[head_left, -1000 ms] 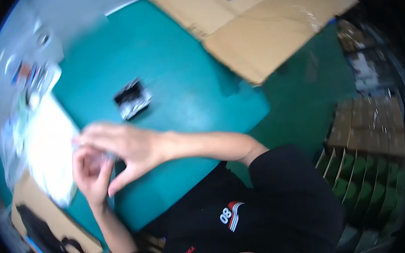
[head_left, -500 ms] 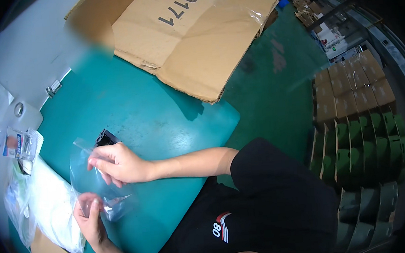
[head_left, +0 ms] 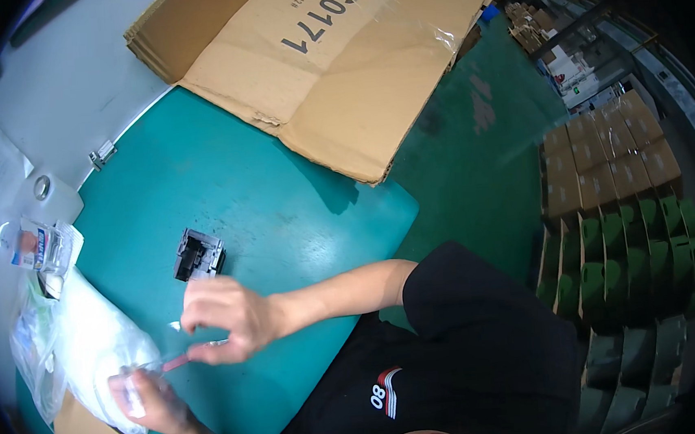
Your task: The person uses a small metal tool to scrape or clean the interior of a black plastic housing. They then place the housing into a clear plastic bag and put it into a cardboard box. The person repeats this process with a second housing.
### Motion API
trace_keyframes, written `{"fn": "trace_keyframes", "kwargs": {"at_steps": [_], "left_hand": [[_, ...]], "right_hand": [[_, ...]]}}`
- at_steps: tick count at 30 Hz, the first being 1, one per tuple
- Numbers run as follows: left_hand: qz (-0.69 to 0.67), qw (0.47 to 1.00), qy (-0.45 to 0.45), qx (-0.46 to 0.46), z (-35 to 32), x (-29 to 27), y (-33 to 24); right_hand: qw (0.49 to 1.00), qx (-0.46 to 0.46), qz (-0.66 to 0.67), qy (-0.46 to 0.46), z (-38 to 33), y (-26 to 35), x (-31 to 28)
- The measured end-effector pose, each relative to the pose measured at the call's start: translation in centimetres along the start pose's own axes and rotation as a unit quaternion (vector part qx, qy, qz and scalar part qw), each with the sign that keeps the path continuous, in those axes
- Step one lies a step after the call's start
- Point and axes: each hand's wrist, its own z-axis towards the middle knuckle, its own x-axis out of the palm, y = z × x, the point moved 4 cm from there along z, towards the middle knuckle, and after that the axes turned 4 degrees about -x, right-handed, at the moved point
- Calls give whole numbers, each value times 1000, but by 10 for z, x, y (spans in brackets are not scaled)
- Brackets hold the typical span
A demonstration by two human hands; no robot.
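My left hand point(head_left: 157, 405), smeared by motion, is closed around a bunched clear plastic bag point(head_left: 135, 397). Just right of it, my right hand point(head_left: 229, 318) has its fingers curled in. A thin reddish strip point(head_left: 176, 363) shows between the two hands, at the right hand's fingertips; blur hides what it is. Above the right hand, a small black boxy part point(head_left: 198, 253) with a hollow, open side lies on the green table mat point(head_left: 274, 215).
A large open cardboard box point(head_left: 328, 80) stands at the far side, its flap over the mat's edge. White plastic bags point(head_left: 100, 342) lie along the left. Stacked cartons point(head_left: 604, 152) and green divided trays point(head_left: 624, 256) stand on the right.
The clear bag, spread between both hands before, is now bunched at my left hand, which has moved slightly nearer me. My right hand has also come nearer, uncovering the black part.
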Motion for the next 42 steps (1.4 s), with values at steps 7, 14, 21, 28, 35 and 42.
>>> {"fn": "trace_keyframes", "kwargs": {"at_steps": [7,14,21,28,35,42], "left_hand": [[-5,978,157,-135,-18,52,18],[5,965,201,-166,1,28,7],[304,925,153,167,-17,70,-32],[227,958,0,176,-7,36,-26],[268,940,104,186,-31,60,-17],[263,958,84,77,-4,52,-16]], "right_hand": [[885,309,285,202,-27,-12,35],[842,423,306,137,-15,-28,20],[972,215,46,86,-7,-10,14],[970,240,11,36,2,-20,1],[980,178,9,87,-3,-8,12],[969,232,24,83,13,-20,-9]]}}
